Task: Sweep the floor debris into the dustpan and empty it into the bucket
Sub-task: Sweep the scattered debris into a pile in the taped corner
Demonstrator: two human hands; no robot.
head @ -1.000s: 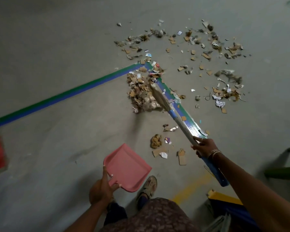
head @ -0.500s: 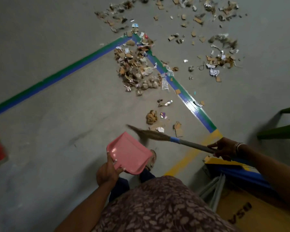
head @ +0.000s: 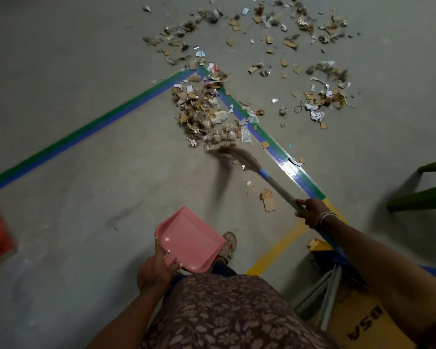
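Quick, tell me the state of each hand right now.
Left hand: closed, gripping the pink dustpan by its handle end.
Right hand: closed, fingers wrapped round the broom handle.

Dim grey concrete floor [head: 61,71] with painted lines.
A green-and-blue stripe [head: 86,132] turns a corner mid-floor and meets a yellow line [head: 277,248]; green metal rails [head: 418,200] stand at the right.

Dim, flat light; broom bristles [head: 233,153] smear with motion blur (glare on floor tape [head: 291,170]); edges bend.
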